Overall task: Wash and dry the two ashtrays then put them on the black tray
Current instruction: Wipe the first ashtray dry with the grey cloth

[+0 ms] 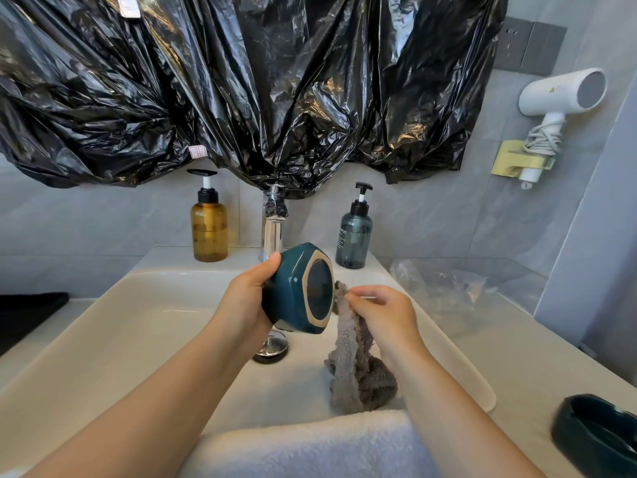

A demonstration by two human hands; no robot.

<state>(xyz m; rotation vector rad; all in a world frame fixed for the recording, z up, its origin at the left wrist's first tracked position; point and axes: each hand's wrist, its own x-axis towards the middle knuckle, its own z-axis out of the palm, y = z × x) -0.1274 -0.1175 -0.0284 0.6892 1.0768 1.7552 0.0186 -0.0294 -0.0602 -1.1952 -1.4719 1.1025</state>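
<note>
Left hand [246, 298] gripping tilted teal ashtray [293, 288], right hand [382, 312] pinching grey cloth [355, 360], amber bottle [209, 229] perhaps half-full

The ashtray [296, 288] is glazed ceramic, glossy teal, with a bare, matt beige ring around its base. Just at its 4 o'clock hangs a grey cloth [358, 367], shaggy and rough. At 6 o'clock lies a white towel [310, 446] of looped terry. The sink [138, 322] is smooth cream ceramic with a soft sheen; its drain [272, 348] and the tap [272, 236] are mirror-bright metal. At 12 o'clock, crinkled black plastic sheeting [241, 81] shines. The amber bottle [209, 229] and smoky bottle [354, 239] are translucent plastic. At 4 o'clock, the second ashtray [599, 439] gleams dark
</note>
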